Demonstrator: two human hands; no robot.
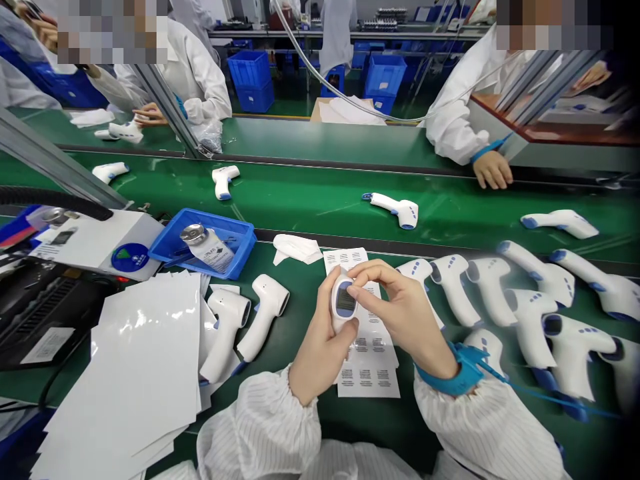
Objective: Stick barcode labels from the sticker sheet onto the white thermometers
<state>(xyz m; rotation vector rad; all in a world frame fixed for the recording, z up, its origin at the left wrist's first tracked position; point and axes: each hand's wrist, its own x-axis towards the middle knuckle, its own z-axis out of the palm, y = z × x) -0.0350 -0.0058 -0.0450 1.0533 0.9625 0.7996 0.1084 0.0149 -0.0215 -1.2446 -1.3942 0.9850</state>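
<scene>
A white infrared thermometer [338, 315] with a blue-rimmed screen is upright in my left hand [316, 347], whose fingers and thumb wrap its body. The screen faces me. My right hand [400, 303] is closed at the thermometer's head, its thumb and index finger pressed against the upper right edge of the screen. Whether a small piece is pinched between those fingertips, I cannot tell. Under both hands lie sheets of printed labels [369, 383]. A blue wrist strap [453, 373] with a cord circles my right wrist.
More thermometers [535, 320] crowd the right side; two others [265, 313] lie left beside stacked white sheets [150, 340]. A blue tray [240, 257] holds a metal-capped bottle. Beyond runs a green conveyor [300, 200] carrying several thermometers. A co-worker's hand [493, 170] rests at its far edge.
</scene>
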